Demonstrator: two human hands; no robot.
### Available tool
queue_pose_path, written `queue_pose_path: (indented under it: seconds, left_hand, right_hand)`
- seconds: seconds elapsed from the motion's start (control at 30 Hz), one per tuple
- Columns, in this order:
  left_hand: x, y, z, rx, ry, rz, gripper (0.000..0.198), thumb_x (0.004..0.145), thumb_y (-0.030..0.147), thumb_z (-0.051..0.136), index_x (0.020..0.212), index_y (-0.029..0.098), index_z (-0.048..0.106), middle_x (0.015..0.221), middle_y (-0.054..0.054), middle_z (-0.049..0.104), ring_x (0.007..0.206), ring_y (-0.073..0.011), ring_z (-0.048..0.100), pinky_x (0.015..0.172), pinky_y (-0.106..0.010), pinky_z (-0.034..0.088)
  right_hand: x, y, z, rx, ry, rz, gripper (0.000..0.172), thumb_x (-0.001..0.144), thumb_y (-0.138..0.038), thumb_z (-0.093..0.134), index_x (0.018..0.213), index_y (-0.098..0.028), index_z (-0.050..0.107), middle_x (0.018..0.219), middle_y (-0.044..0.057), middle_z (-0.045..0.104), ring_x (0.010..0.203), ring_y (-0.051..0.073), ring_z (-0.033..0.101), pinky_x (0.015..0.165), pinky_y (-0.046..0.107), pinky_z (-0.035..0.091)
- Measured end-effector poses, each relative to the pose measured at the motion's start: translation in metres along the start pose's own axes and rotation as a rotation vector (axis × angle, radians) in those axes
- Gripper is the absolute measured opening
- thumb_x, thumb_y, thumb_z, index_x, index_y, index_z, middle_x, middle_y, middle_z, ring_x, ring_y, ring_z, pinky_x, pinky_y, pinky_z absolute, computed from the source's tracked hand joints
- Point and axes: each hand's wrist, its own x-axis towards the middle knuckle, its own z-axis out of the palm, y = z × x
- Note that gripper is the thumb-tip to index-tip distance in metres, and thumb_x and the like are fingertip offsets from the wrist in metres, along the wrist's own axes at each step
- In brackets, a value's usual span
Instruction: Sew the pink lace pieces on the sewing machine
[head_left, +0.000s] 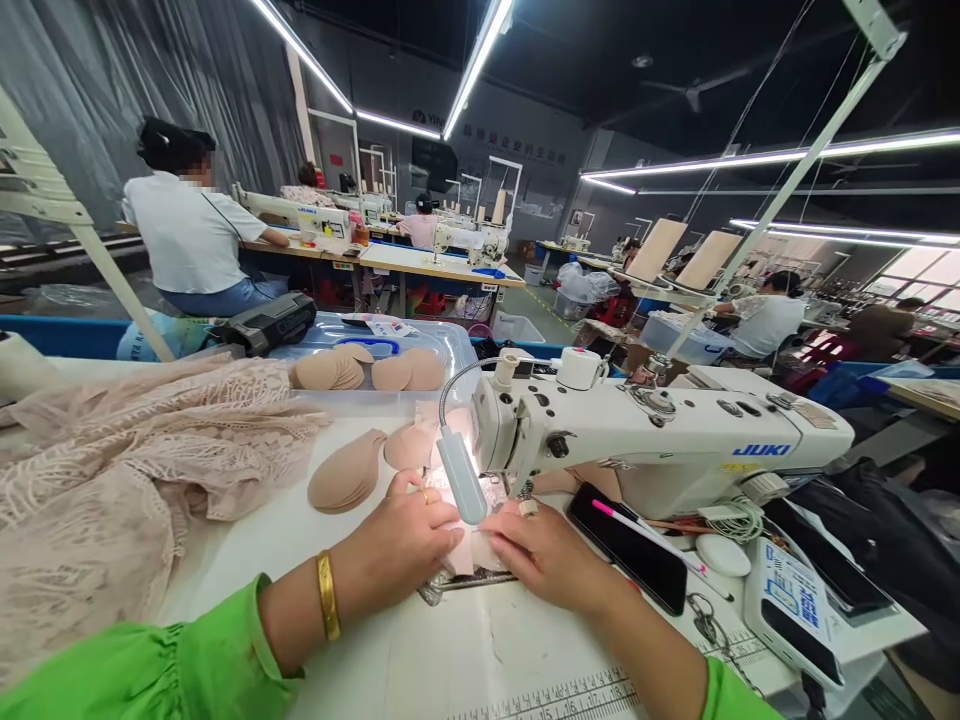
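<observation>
My left hand (pixel 401 545) rests on the white table, fingers curled and pressing a small pale pink fabric piece (pixel 463 552) under the needle area of a white JUKI sewing machine (pixel 660 435). My right hand (pixel 551 555) lies on the same piece from the right, fingers bent down on it. A small lamp (pixel 459 478) on a gooseneck shines on the fabric between my hands. A gold bangle (pixel 328 595) circles my left wrist; both sleeves are bright green.
Beige foam cups (pixel 346 472) lie stacked left of the machine, more in a clear bin (pixel 375 368). Pink lace fabric (pixel 112 470) heaps at the left. A black phone (pixel 630 550), pen and control panel (pixel 795 605) sit at the right. Other people sew at tables behind.
</observation>
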Motion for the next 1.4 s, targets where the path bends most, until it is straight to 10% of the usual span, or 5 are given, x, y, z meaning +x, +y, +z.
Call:
queue_pose_path:
  seconds: [0.37, 1.0, 1.17, 1.3, 1.4]
  left_hand:
    - [-0.002, 0.022, 0.002, -0.022, 0.026, 0.042, 0.013, 0.089, 0.01, 0.059, 0.083, 0.021, 0.061, 0.081, 0.004, 0.07, 0.065, -0.0159, 0.052, 0.092, -0.047, 0.029]
    - [0.018, -0.002, 0.009, 0.048, -0.014, -0.076, 0.023, 0.095, 0.005, 0.049, 0.079, 0.019, 0.057, 0.078, -0.001, 0.068, 0.076, -0.0201, 0.06, 0.093, -0.051, 0.038]
    - [0.027, -0.025, -0.009, 0.011, 0.032, -0.117, 0.024, 0.09, 0.005, 0.05, 0.074, 0.02, 0.06, 0.076, -0.001, 0.067, 0.074, -0.0205, 0.06, 0.089, -0.044, 0.041]
    - [0.046, -0.062, -0.022, 0.04, 0.147, -0.374, 0.031, 0.089, 0.008, 0.054, 0.109, 0.022, 0.075, 0.131, -0.016, 0.067, 0.118, -0.0378, 0.059, 0.095, -0.051, 0.041]
    - [0.061, -0.087, -0.02, 0.0, 0.118, -0.491, 0.012, 0.079, 0.017, 0.071, 0.087, 0.022, 0.078, 0.135, -0.016, 0.067, 0.124, -0.044, 0.056, 0.096, -0.055, 0.041]
  right_hand:
    - [0.0, -0.006, 0.001, -0.071, -0.103, -0.095, 0.022, 0.098, -0.01, 0.053, 0.097, -0.024, 0.071, 0.082, 0.001, 0.06, 0.076, 0.019, 0.053, 0.068, 0.031, 0.039]
    - [0.01, 0.004, 0.019, -0.147, 0.084, 0.048, 0.019, 0.099, -0.016, 0.048, 0.091, -0.023, 0.064, 0.083, 0.003, 0.06, 0.077, 0.021, 0.051, 0.069, 0.032, 0.038]
    - [0.01, 0.003, 0.018, -0.152, 0.094, 0.051, 0.02, 0.1, -0.014, 0.048, 0.093, -0.024, 0.063, 0.084, 0.003, 0.063, 0.08, 0.022, 0.052, 0.071, 0.033, 0.039]
    - [0.01, 0.002, 0.018, -0.179, 0.072, 0.069, 0.017, 0.098, -0.013, 0.05, 0.09, -0.024, 0.061, 0.081, 0.002, 0.061, 0.078, 0.022, 0.051, 0.068, 0.033, 0.038]
    - [0.009, 0.003, 0.019, -0.181, 0.06, 0.08, 0.017, 0.098, -0.013, 0.051, 0.088, -0.024, 0.06, 0.084, 0.003, 0.062, 0.079, 0.022, 0.053, 0.068, 0.032, 0.038]
